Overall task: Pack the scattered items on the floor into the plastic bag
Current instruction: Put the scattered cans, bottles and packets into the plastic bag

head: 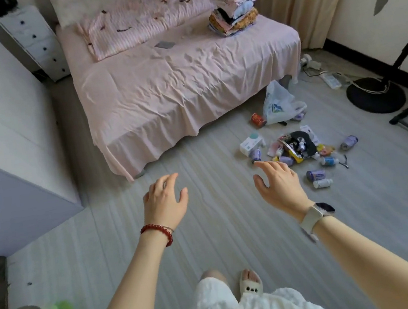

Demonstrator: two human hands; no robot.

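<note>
A translucent white plastic bag point(279, 105) lies crumpled on the floor by the bed's near right corner, a red can point(257, 120) beside it. A pile of scattered items point(297, 146) sits just in front: small purple bottles, a white box point(251, 143), snack wrappers, a black pouch. Two more bottles point(319, 178) lie apart, closer to me. My left hand point(163, 200) and my right hand point(279, 183) are held out above bare floor, fingers spread, holding nothing. The right hand hovers just short of the pile.
A bed with a pink sheet point(176, 80) and a stack of folded clothes point(232, 9) fills the middle. A white cabinet point(7, 127) stands at the left, a fan's black base point(375, 94) and a power strip point(331, 79) at the right. My slippered feet point(249, 281) are below.
</note>
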